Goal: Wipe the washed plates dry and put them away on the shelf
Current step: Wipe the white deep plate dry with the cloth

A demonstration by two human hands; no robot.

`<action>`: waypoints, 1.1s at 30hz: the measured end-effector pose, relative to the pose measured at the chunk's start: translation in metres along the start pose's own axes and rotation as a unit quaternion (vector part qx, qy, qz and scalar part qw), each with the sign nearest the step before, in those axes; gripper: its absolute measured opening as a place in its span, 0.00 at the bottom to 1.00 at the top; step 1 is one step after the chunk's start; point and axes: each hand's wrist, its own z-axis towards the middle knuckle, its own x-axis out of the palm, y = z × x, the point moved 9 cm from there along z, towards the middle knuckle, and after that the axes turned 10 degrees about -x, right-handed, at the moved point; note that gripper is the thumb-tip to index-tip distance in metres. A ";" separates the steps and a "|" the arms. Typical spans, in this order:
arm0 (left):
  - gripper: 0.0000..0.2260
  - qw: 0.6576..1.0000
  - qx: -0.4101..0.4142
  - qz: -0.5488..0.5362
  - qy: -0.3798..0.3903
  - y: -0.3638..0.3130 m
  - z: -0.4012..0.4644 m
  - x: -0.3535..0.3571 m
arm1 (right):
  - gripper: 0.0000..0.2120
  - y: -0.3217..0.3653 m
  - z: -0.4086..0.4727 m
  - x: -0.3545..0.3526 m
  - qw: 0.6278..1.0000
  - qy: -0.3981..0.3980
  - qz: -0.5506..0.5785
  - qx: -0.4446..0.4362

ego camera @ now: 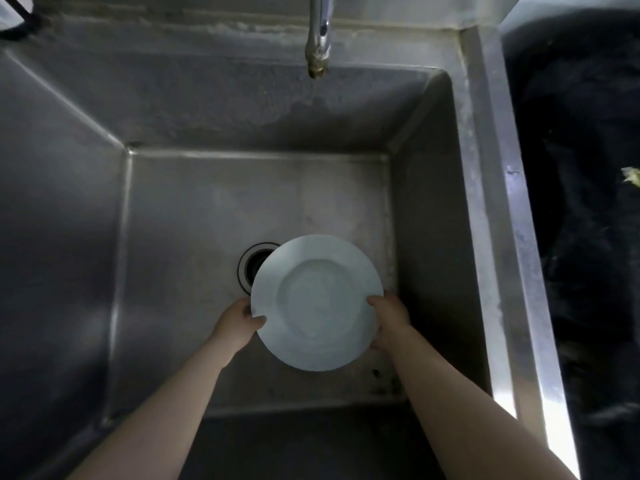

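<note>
A round white plate (pixel 317 299) is held face up over the bottom of a deep steel sink (pixel 194 209). My left hand (pixel 239 320) grips its left rim with the thumb on top. On the opposite side my right hand (pixel 389 315) clasps the right rim, fingers curled under the plate. The plate partly hides the drain (pixel 251 268). No cloth and no shelf are in view.
A metal tap (pixel 318 39) hangs over the back of the sink, with no water running. The sink's right rim (pixel 502 202) borders a dark area with black material (pixel 588 220). Steep steel walls surround the basin.
</note>
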 end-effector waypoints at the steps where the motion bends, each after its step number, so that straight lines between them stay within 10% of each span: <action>1: 0.12 1.000 -0.008 -0.009 0.007 0.002 0.001 0.003 | 0.21 0.000 0.000 0.001 1.000 -0.005 0.025 0.013; 11: 0.13 0.991 -0.001 -0.119 -0.065 0.025 -0.027 -0.025 | 0.18 0.016 -0.033 0.016 0.996 -0.037 0.063 -0.053; 20: 0.15 0.954 0.183 -0.111 -0.211 -0.001 -0.142 -0.108 | 0.21 0.072 -0.144 0.025 0.968 -0.058 0.017 -0.244; 33: 0.10 0.828 0.453 -0.154 -0.292 -0.056 -0.337 -0.208 | 0.19 0.158 -0.376 -0.005 0.787 -0.053 0.213 -0.577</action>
